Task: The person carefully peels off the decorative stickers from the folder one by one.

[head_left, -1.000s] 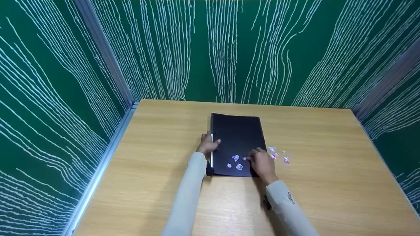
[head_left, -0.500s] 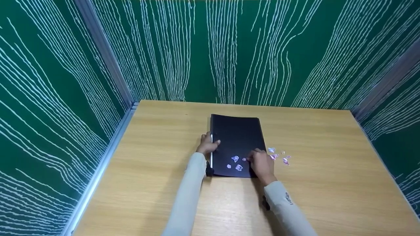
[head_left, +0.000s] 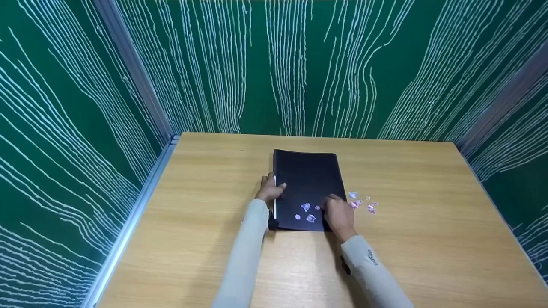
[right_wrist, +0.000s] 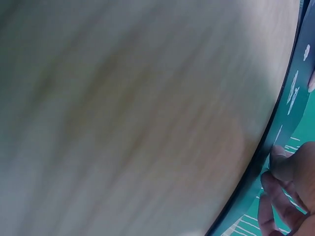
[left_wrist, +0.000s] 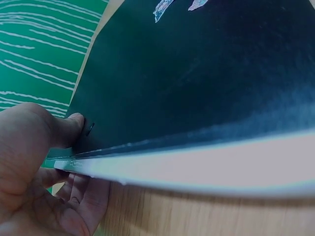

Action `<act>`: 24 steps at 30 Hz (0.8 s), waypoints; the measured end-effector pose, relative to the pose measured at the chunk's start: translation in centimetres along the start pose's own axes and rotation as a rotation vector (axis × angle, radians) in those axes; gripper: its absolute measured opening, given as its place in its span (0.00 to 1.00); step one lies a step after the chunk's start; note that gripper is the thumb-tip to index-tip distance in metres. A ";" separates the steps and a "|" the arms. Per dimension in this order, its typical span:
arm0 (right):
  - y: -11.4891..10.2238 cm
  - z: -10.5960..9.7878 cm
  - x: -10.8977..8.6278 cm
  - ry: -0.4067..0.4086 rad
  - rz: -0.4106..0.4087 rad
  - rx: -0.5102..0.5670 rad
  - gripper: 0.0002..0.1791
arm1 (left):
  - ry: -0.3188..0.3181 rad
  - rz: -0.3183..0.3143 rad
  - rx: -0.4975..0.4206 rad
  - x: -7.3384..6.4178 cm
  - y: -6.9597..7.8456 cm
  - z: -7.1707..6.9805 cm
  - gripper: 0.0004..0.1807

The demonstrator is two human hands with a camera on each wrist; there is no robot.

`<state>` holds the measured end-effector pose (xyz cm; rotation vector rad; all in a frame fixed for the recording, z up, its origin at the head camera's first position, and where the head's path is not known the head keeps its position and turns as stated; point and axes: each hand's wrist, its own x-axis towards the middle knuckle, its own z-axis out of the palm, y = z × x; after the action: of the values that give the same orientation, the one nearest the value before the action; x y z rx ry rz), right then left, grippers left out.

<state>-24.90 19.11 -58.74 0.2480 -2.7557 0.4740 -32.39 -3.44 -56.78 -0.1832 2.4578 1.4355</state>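
A black folder (head_left: 308, 175) with a white spine strip (left_wrist: 206, 164) lies on the wooden table. My left hand (head_left: 269, 189) grips its left edge, thumb on the cover and fingers around the spine. Over the lower right part of the cover is my right hand (head_left: 339, 216), its fingers bent and thumb close to the forefinger. A small pink scrap (head_left: 317, 207) lies right by those fingertips; I cannot tell whether they pinch anything. Left of it on the cover are two larger shiny scraps, one upper (head_left: 305, 207) and one lower (head_left: 311, 218), and a small pink scrap (head_left: 297, 217).
Several more shiny pink and bluish scraps (head_left: 355, 204) lie on the table (head_left: 419, 239) just right of the folder. Green walls (head_left: 287, 64) with white wavy lines stand behind and at both sides. A small slot shows in the cover near my left thumb (left_wrist: 74, 123).
The whole scene has shifted slightly left in view. My right wrist has swung a little left, its fingertips staying beside the small pink scrap. The left hand keeps its grip on the folder.
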 end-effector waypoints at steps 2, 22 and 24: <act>0.0 0.1 -0.1 -0.005 0.002 0.000 0.03 | -0.003 -0.010 -0.011 0.0 -0.1 0.1 0.37; 0.0 0.0 -0.1 -0.022 0.091 0.064 0.03 | -0.004 -0.003 -0.062 0.2 -0.1 0.0 0.37; 0.0 0.0 0.0 -0.026 0.091 0.080 0.04 | -0.005 -0.018 -0.067 0.1 0.0 -0.1 0.37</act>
<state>-24.89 19.15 -58.73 0.1488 -2.7857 0.6104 -32.54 -3.49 -56.78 -0.2154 2.3997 1.5096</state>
